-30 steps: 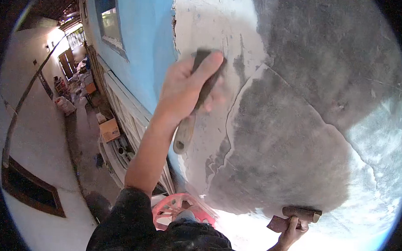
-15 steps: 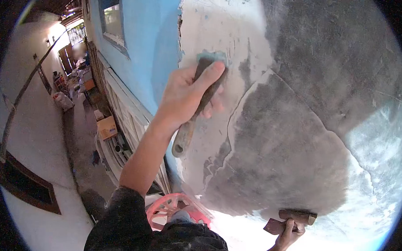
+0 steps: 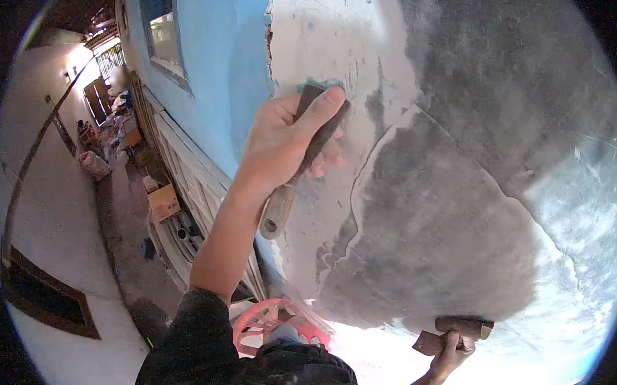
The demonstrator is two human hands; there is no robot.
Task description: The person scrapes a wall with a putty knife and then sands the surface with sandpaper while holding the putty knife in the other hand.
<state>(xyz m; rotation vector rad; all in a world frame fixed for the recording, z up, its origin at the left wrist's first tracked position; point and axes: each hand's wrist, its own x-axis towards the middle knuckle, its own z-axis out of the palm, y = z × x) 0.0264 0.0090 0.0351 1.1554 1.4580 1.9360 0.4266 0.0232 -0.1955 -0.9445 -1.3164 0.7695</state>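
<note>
My left hand (image 3: 280,139) is wrapped round a scraper (image 3: 277,208), its thumb pressed along the dark flat part. A pale handle end with a hanging hole points down toward me. The scraper's upper end lies close over the whitish strip of wall (image 3: 308,38), by a small blue-green smear. Low on the right, my right hand (image 3: 456,347) pinches a folded brown sheet that looks like sandpaper (image 3: 464,327). One flap sticks out to the left and a curled part sits above the fingers, over the grey wall (image 3: 452,219).
Cracks run through the grey plaster, and blue paint (image 3: 217,71) with a ragged edge borders the whitish strip. Below me is a red plastic chair (image 3: 251,322). Leaning boards (image 3: 187,142), a cardboard box (image 3: 163,202) and piled belongings line the narrow passage at left.
The view has shifted slightly, so the passage and blue wall appear a little further left. Both hands keep their holds, with only small movements against the wall.
</note>
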